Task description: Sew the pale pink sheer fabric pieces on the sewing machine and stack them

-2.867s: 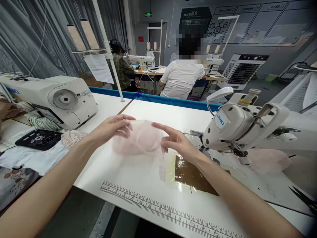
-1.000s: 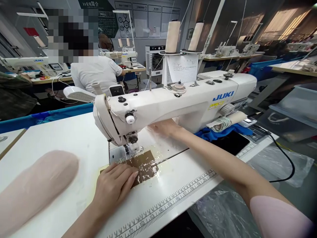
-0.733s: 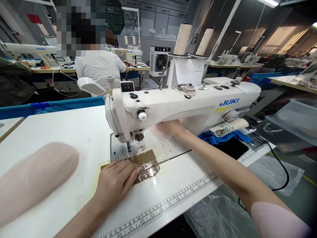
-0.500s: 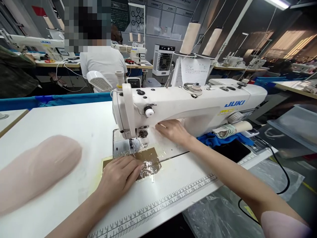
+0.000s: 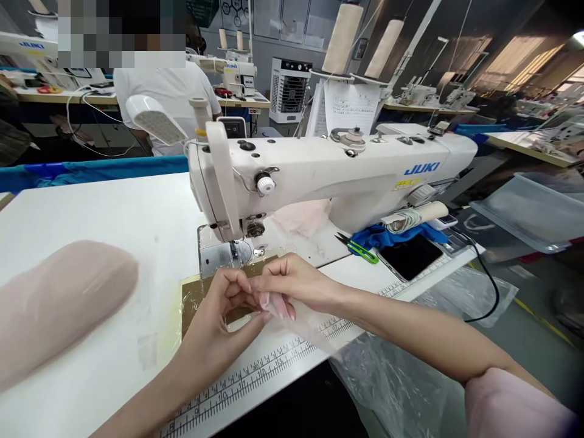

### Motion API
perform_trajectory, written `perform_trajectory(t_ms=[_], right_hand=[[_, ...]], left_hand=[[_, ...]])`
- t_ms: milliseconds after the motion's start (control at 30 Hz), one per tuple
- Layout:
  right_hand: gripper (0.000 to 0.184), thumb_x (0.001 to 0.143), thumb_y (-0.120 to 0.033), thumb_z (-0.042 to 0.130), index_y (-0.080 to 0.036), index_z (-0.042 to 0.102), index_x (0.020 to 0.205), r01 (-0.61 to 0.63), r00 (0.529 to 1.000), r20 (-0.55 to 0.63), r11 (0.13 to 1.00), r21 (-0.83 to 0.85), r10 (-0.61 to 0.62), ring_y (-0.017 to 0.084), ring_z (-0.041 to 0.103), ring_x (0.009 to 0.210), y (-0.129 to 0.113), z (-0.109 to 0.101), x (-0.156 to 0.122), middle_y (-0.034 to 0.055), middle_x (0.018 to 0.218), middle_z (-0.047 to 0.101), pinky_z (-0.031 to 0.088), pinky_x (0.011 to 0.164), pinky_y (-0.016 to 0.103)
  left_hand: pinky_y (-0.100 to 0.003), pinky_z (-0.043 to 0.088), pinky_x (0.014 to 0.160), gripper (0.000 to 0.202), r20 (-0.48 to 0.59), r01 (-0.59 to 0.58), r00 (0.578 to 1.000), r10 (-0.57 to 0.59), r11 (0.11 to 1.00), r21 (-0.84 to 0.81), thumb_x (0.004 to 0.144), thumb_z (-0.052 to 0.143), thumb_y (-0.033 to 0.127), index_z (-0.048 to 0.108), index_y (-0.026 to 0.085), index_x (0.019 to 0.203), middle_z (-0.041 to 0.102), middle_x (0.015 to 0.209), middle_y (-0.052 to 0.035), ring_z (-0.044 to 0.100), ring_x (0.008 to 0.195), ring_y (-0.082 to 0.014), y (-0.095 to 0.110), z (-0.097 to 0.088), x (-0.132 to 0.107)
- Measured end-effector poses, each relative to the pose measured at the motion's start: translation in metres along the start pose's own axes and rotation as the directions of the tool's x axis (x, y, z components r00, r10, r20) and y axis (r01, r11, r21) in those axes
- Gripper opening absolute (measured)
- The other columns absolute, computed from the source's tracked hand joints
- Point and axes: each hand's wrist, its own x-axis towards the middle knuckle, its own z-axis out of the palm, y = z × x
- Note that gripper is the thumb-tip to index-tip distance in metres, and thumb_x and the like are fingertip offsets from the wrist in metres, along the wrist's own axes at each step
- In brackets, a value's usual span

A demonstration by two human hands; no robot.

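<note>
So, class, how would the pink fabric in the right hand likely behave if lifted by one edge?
The pink fabric would likely flop rather than hold its shape: it bunches where pinched and trails loosely below the right hand. It is probably light, since it looks thin and see-through.

This is a sewing workshop: a sewing machine (image 5: 314, 170) stands on a ruler-marked table (image 5: 104, 207), thread cones (image 5: 343, 39) behind it. More machines (image 5: 239, 79) stand on benches (image 5: 258, 100) beyond, near another person (image 5: 159, 112).

Single head view from above, facing forward, down; left grip (image 5: 210, 319), right grip (image 5: 303, 285) close, sewing machine (image 5: 314, 170) just beyond.
</note>
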Motion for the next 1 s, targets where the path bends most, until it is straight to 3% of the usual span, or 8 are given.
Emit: perform_trajectory(t_ms=[167, 300, 433, 567, 667, 767, 900, 1000], right_hand=[[0.039, 0.076, -0.05, 0.072, -0.014, 0.061, 0.065, -0.091, 0.994, 0.084, 0.963, 0.255, 0.072, 0.009, 0.054, 0.038, 0.006, 0.01, -0.003, -0.0024, 0.049, 0.06, 0.043, 0.036, 0.018], [0.04, 0.082, -0.051, 0.065, -0.013, 0.065, 0.074, -0.088, 0.986, 0.165, 0.944, 0.318, 0.036, 0.009, 0.057, 0.041, 0.005, 0.004, -0.002, -0.0002, 0.053, 0.064, 0.047, 0.041, 0.018], [0.021, 0.078, -0.032, 0.074, -0.012, 0.067, 0.078, -0.124, 0.938, 0.347, 0.95, 0.288, 0.017, 0.006, 0.058, 0.047, 0.004, -0.014, 0.002, -0.0025, 0.057, 0.064, 0.049, 0.048, 0.016], [0.011, 0.074, -0.017, 0.076, -0.012, 0.067, 0.079, -0.136, 0.897, 0.438, 0.98, 0.143, 0.06, 0.002, 0.053, 0.043, 0.007, -0.022, 0.006, -0.0049, 0.061, 0.064, 0.041, 0.042, 0.012], [0.018, 0.073, -0.024, 0.078, -0.012, 0.066, 0.077, -0.074, 0.939, 0.341, 0.996, 0.06, 0.049, -0.001, 0.042, 0.033, 0.01, -0.018, 0.014, -0.0058, 0.058, 0.063, 0.03, 0.033, 0.012], [0.024, 0.071, -0.032, 0.079, -0.013, 0.065, 0.077, -0.04, 0.959, 0.283, 0.998, 0.04, 0.027, 0.0, 0.043, 0.032, 0.011, -0.014, 0.024, -0.0063, 0.055, 0.062, 0.03, 0.033, 0.013], [0.025, 0.073, -0.034, 0.077, -0.014, 0.063, 0.078, -0.035, 0.96, 0.276, 0.999, -0.019, 0.039, 0.004, 0.049, 0.035, 0.007, -0.021, 0.038, -0.006, 0.048, 0.06, 0.034, 0.034, 0.013], [0.019, 0.077, -0.03, 0.074, -0.015, 0.064, 0.083, -0.063, 0.947, 0.312, 0.996, -0.064, 0.08, 0.007, 0.056, 0.039, 0.005, -0.028, 0.045, -0.0046, 0.048, 0.062, 0.037, 0.036, 0.013]], left_hand=[[-0.025, 0.05, 0.064, 0.042, 0.097, 0.11, 0.991, -0.097, 0.985, -0.132, 0.079, 0.071, 0.033, 0.041, 0.027, 0.108, 0.063, 0.086, 0.001, 0.062, 0.075, -0.0141, 0.007, -0.009, 0.003], [-0.028, 0.051, 0.073, 0.032, 0.251, 0.249, 0.947, -0.201, 0.952, -0.176, 0.083, 0.068, 0.033, 0.049, 0.024, 0.107, 0.062, 0.082, -0.0002, 0.062, 0.079, -0.0157, 0.008, -0.022, 0.012], [-0.021, 0.045, 0.054, 0.033, 0.415, 0.452, 0.85, -0.325, 0.854, -0.259, 0.081, 0.069, 0.036, 0.055, 0.022, 0.107, 0.052, 0.066, 0.0034, 0.055, 0.059, -0.0113, 0.009, -0.044, 0.021], [-0.021, 0.043, 0.051, 0.039, 0.514, 0.622, 0.689, -0.511, 0.78, -0.059, 0.079, 0.069, 0.042, 0.057, 0.022, 0.11, 0.057, 0.07, 0.0009, 0.055, 0.06, -0.0123, 0.01, -0.055, 0.027], [-0.024, 0.05, 0.062, 0.032, 0.429, 0.566, 0.737, -0.522, 0.824, 0.029, 0.084, 0.06, 0.049, 0.058, 0.021, 0.102, 0.062, 0.088, -0.0029, 0.06, 0.074, -0.0146, 0.014, -0.049, 0.028], [-0.027, 0.051, 0.069, 0.033, 0.375, 0.475, 0.806, -0.457, 0.879, 0.05, 0.079, 0.069, 0.044, 0.056, 0.02, 0.097, 0.063, 0.091, -0.0041, 0.061, 0.082, -0.0167, 0.018, -0.038, 0.028], [-0.018, 0.032, 0.041, 0.04, 0.17, 0.498, 0.835, -0.524, 0.85, 0.174, 0.072, 0.074, 0.043, 0.052, 0.021, 0.098, 0.044, 0.053, 0.0093, 0.042, 0.044, -0.0077, 0.018, -0.035, 0.03], [-0.016, 0.021, 0.033, 0.038, 0.079, 0.506, 0.831, -0.551, 0.807, 0.305, 0.072, 0.073, 0.045, 0.052, 0.022, 0.093, 0.033, 0.044, 0.0128, 0.029, 0.035, -0.0054, 0.013, -0.041, 0.034]])
